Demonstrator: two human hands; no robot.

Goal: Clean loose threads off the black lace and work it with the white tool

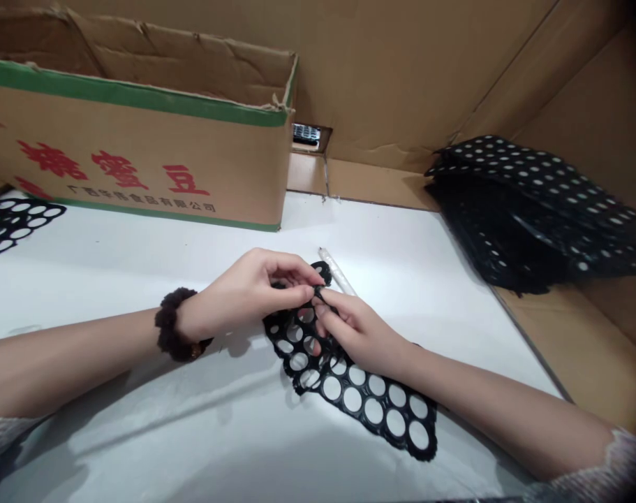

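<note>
Evidently, a work surface [139,265] in use, its contents listed from left to right. Item: a flat black openwork piece [19,222], round-holed, which lay at the far left edge. Item: a cardboard box [249,168], green-edged, red-lettered, open at the top, which stood behind it. Item: a dark fluffy wristband [169,325], worn on the left wrist. Item: the left hand [249,286], thumb and forefinger pinching a bit of black material. Item: a black perforated sheet [343,392], held at its upper part between both hands, where it was bunched and twisted; its lower part lay flat towards the right forearm. Item: a slim whitish rod [334,269], which lay just beyond the hands. Item: the right hand [373,342], fingers curled, pinching the same sheet beside the left fingertips. Item: a pile of black perforated sheets [532,202], loosely heaped at the far right against cardboard.

Progress, as judged: handling of the held sheet was under way, not finished, for both hands had hold of it. How much was left, and whether either the pile or the left-hand piece was already dealt with, could not be told.
</note>
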